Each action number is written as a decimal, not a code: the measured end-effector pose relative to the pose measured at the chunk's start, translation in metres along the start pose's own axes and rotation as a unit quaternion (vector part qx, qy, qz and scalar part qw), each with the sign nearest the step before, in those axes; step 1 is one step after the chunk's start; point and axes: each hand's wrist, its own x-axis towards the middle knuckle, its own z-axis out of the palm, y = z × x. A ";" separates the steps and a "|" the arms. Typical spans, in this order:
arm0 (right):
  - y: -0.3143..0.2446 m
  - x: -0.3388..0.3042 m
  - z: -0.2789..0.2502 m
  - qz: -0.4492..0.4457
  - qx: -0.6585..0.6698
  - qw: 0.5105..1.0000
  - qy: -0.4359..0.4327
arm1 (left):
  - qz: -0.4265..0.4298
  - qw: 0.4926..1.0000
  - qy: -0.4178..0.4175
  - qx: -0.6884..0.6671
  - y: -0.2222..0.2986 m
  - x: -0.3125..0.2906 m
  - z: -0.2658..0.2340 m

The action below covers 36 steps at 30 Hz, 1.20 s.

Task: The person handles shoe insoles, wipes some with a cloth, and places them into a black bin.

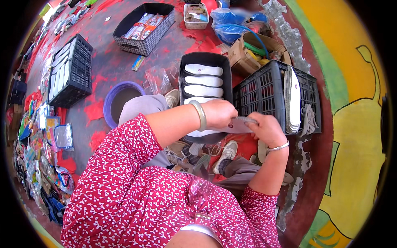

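A pale shoe insole (240, 125) with a small dark round mark spans my two hands. My left hand (218, 113), with a bangle at its wrist, pinches one end. The other end is gripped between the thumb and fingers of my right hand (268, 129). Just beyond my left hand stands a black bin (205, 57), where white insoles (203, 80) lie in a row; my left arm hides part of the near ones. To the right of my hands, a black plastic crate (258, 95) bears an upright stack of white insoles (294, 99).
Left, a second black crate (81, 74) holds more insoles. A purple bucket (108, 108) stands near my knee. Farther off are a patterned box (142, 44) of packets, a white basket (196, 24) and a cardboard box (237, 56). A painted wall (355, 165) borders the right.
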 end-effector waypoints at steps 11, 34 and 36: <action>-0.021 0.025 0.012 0.098 0.396 0.886 0.220 | -0.161 0.726 0.224 -0.630 -0.047 0.004 -0.055; 0.002 0.042 0.029 0.062 0.712 0.659 0.233 | -0.098 0.906 0.068 -0.407 -0.050 0.010 -0.034; 0.000 0.040 0.026 0.042 0.703 0.671 0.233 | -0.096 0.906 0.085 -0.403 -0.048 0.009 -0.038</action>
